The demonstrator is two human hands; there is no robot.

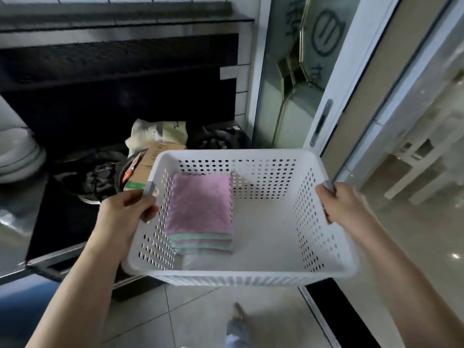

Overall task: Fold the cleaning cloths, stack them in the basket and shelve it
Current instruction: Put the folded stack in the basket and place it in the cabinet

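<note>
Right now the shelf (120, 79) gapes dark at eleven o'clock, its lower level crowded with pans (100, 177) and a box (148, 159). The basket (238, 272) hangs in the air before me, gripped by its side handles: left hand (125, 209) at nine o'clock, right hand (344, 204) at three. Folded cloths (200, 209) sit stacked against its left wall. Off-centre weight could tip the basket left, I judge, or it may snag on that clutter.
</note>
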